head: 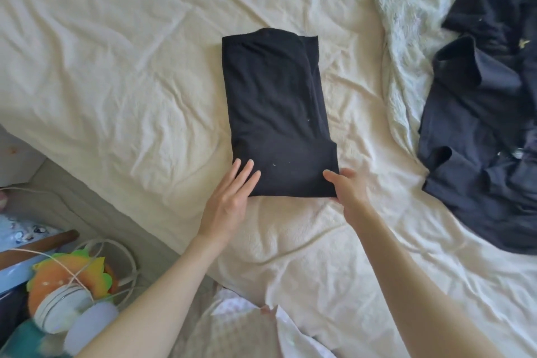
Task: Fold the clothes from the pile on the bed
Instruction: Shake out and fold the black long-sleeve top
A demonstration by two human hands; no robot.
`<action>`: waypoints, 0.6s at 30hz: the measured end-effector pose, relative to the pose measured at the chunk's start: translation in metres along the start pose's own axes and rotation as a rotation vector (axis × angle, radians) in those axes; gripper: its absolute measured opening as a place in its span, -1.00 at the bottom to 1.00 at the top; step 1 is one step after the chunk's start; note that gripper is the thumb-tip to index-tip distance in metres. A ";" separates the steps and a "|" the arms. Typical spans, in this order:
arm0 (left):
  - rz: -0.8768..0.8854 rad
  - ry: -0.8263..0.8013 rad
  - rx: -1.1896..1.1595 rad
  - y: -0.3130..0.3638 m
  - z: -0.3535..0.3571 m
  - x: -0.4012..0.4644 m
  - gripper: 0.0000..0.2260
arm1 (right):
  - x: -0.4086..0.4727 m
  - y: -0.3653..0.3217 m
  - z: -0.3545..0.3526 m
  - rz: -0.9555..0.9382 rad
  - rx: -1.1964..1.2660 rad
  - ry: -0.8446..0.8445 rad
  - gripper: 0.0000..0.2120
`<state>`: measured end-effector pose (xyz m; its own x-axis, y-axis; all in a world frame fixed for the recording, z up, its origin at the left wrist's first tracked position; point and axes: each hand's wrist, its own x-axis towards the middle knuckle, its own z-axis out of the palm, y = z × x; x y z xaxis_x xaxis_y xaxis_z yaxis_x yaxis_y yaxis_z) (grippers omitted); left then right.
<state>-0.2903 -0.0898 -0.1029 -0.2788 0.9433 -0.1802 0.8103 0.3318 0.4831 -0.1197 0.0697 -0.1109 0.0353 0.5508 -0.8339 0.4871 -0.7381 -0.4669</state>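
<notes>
A black garment (276, 102), folded into a long narrow rectangle, lies flat in the middle of the cream bed sheet (116, 52). My left hand (232, 197) lies with straight fingers on the garment's near left corner. My right hand (347, 189) pinches the near right corner, thumb on top and fingers under the edge. A pile of dark navy and black clothes (485, 125) sits rumpled at the right of the bed.
A pale green textured blanket (406, 23) lies bunched between the folded garment and the pile. The bed's edge runs diagonally at the lower left, with colourful toys and cords (66, 285) on the floor beside it. A white patterned cloth (247, 328) is at the bottom.
</notes>
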 end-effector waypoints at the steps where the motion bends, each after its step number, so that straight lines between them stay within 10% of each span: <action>1: -0.017 -0.037 0.028 0.000 0.002 0.000 -0.45 | 0.003 0.003 0.002 0.005 -0.031 0.021 -0.91; 8: 0.025 -0.149 0.263 -0.012 0.005 0.009 -0.25 | 0.016 0.002 0.014 -0.036 -0.086 0.054 -0.71; 18: 0.036 -0.050 -0.051 -0.013 -0.018 0.006 -0.54 | -0.008 -0.001 -0.003 0.164 0.150 -0.125 -0.94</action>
<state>-0.3113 -0.0884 -0.0948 -0.2229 0.9532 -0.2045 0.7917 0.2993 0.5325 -0.1181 0.0677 -0.1031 -0.0092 0.3738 -0.9275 0.3481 -0.8683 -0.3534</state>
